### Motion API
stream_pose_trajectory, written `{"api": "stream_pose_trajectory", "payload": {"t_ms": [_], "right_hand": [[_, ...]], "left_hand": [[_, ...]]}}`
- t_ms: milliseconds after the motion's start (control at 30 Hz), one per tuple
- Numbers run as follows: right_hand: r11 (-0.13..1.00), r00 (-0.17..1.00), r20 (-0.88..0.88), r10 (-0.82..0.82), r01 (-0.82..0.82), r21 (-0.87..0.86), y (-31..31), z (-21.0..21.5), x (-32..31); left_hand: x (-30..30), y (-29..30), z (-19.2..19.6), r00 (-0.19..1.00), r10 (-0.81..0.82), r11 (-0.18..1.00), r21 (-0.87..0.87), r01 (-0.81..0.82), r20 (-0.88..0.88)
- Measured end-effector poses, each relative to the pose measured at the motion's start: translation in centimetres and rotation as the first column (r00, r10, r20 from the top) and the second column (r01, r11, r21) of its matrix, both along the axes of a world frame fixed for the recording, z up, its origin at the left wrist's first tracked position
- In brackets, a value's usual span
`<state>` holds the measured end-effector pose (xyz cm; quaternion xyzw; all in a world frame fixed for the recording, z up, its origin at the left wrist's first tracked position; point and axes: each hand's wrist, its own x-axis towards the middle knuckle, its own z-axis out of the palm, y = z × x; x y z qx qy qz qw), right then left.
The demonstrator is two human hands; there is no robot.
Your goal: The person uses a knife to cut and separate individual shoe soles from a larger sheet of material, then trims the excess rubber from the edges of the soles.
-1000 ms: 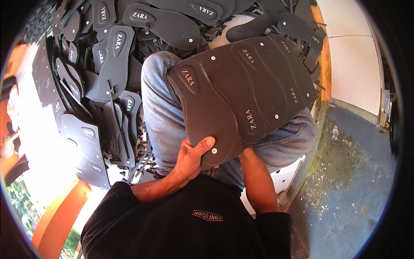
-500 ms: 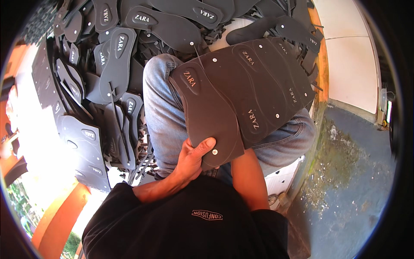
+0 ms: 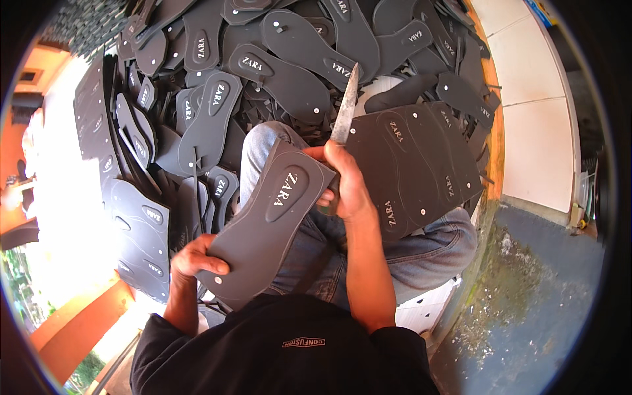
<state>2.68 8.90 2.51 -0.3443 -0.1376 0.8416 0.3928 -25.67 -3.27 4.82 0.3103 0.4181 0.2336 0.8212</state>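
Dark foam sole (image 3: 266,220) gripped at its heel by left hand (image 3: 194,258); right hand (image 3: 342,181) clasps knife (image 3: 345,105); uncut sheet (image 3: 415,164) remains on lap; cut soles (image 3: 276,46) heaped beyond.

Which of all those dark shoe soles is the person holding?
The dark sole lying across the lap: the left hand grips its lower end, the right hand with a knife meets its top. The others lie piled beyond.
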Motion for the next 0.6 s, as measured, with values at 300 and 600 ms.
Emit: {"api": "stream_pose_trajectory", "payload": {"t_ms": [300, 600], "right_hand": [[0.941, 0.789, 0.515, -0.335, 0.311, 0.135, -8.0, -0.4, 6.0], [0.876, 0.812, 0.352, -0.467, 0.48, 0.055, -14.8, -0.4, 3.1]], "left_hand": [[5.0, 4.5, -2.4, 0.414, 0.7, 0.569, -0.103, -0.816, 0.582], [19.5, 2.5, -2.9, 0.647, 0.753, 0.655, -0.051, -0.753, 0.123]]}}
